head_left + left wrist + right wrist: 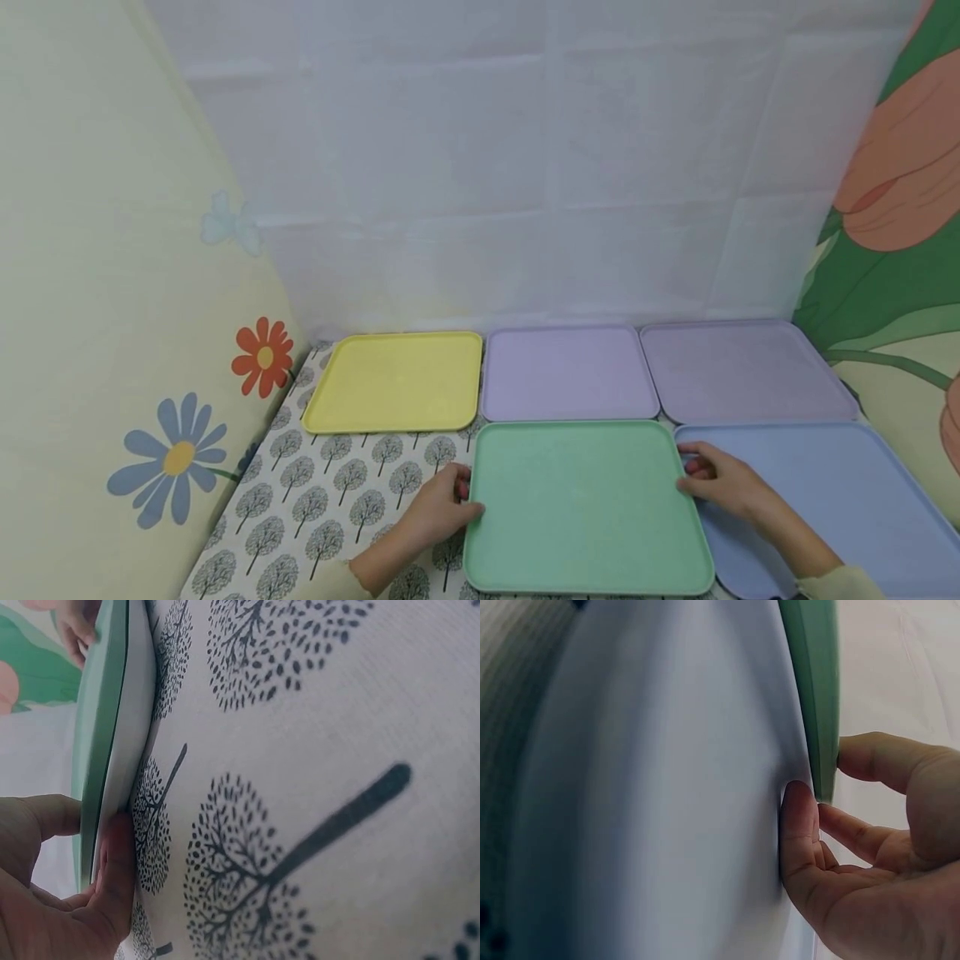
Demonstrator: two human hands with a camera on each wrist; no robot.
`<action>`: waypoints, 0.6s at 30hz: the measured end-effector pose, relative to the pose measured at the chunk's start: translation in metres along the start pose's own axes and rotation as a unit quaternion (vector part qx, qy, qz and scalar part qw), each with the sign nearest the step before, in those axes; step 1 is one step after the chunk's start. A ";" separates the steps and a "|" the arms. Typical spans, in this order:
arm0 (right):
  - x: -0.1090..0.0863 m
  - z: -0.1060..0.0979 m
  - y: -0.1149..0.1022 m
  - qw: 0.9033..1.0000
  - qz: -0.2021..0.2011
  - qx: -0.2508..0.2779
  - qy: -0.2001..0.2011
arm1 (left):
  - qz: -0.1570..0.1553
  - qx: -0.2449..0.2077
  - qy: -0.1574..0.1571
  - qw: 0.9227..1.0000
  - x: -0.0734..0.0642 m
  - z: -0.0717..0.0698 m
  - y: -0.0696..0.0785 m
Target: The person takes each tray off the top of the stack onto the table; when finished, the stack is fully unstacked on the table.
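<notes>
A green rectangular tray (585,508) lies at the front middle. My left hand (438,510) grips its left edge, thumb on the upper rim and fingers at the underside. Seen from the left wrist, the green rim (105,697) has a pale layer beneath it; whether that is its underside or another tray I cannot tell. On the opposite edge my right hand (731,483) pinches the tray, with the thumb on the rim in the right wrist view. Those right fingers are over the blue tray (832,500), which the green one borders.
Along the back stand a yellow tray (397,383), a lilac tray (570,375) and a darker purple tray (742,371). A tree-print cloth (322,500) covers the table at the left. Behind hangs a white sheet (487,167), with flower-patterned walls (150,250) at both sides.
</notes>
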State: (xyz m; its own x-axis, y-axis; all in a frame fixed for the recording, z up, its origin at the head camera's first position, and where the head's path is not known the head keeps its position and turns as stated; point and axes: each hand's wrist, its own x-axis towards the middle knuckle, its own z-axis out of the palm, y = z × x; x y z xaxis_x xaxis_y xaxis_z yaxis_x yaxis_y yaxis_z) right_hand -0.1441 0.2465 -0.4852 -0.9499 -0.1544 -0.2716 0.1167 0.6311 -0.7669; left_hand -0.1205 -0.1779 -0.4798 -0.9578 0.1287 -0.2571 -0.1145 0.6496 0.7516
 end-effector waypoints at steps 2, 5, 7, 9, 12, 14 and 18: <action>0.000 0.000 0.000 1.000 -0.003 -0.002 0.001 | 0.001 0.004 0.000 1.000 0.000 0.000 0.000; 0.000 0.001 0.001 1.000 -0.005 0.000 0.003 | 0.009 0.018 0.009 1.000 -0.001 0.000 -0.001; 0.000 0.001 0.001 1.000 -0.007 0.001 0.003 | 0.017 0.029 0.017 0.999 -0.003 0.000 0.000; 0.000 0.001 0.001 1.000 -0.009 0.001 0.003 | 0.027 0.042 0.027 0.998 -0.004 0.000 0.001; 0.000 0.001 0.001 1.000 -0.007 -0.001 0.003 | 0.035 0.059 0.037 0.997 -0.007 -0.001 0.004; 0.000 0.001 0.001 1.000 -0.008 -0.002 0.002 | 0.040 0.070 0.041 0.996 -0.007 -0.001 0.004; 0.000 0.001 0.001 1.000 -0.004 -0.003 0.001 | 0.035 0.067 0.041 0.996 -0.008 -0.004 0.005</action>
State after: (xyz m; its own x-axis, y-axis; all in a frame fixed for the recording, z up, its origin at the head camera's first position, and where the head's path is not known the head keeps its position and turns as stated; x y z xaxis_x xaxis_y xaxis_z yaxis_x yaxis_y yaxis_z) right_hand -0.1433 0.2468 -0.4863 -0.9511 -0.1580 -0.2654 0.1081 0.6346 -0.7652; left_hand -0.1149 -0.1785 -0.4712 -0.9811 0.1189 -0.1528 -0.0163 0.7358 0.6770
